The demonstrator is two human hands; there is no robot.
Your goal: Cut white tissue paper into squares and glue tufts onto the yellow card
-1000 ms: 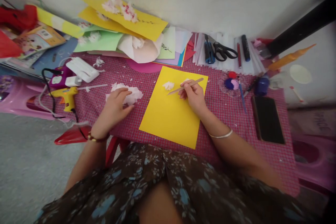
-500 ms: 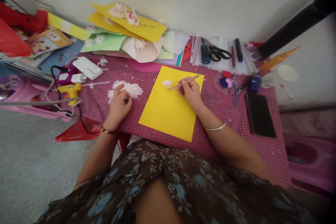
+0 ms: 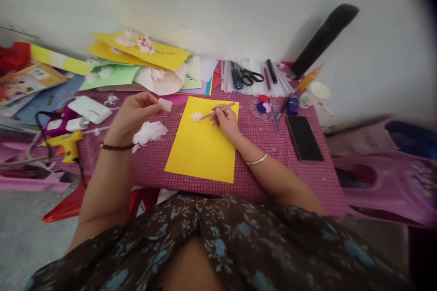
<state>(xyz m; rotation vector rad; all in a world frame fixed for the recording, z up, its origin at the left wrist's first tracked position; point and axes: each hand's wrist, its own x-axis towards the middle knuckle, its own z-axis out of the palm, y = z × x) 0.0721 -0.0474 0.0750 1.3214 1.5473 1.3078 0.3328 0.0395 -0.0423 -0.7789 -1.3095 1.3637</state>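
Observation:
A small white tissue paper piece is pinched between the thumb and fingers of my left hand, raised over the table left of the yellow sheet. Below that hand lies a pile of white tissue pieces. My right hand grips a thin wooden stick like a pen, resting at the right side of the yellow paper. The stick's tip is at a small white tissue tuft on the upper left of the sheet; whether they touch I cannot tell.
Decorated yellow cards and green paper are stacked at the back. A yellow glue gun with its cord lies left. Scissors rest on white strips behind. Paint blobs and a phone are to the right.
My left hand has lifted from the tissue pile with a piece in its fingers. My right hand still holds the stick near the tuft. The whole view has shifted.

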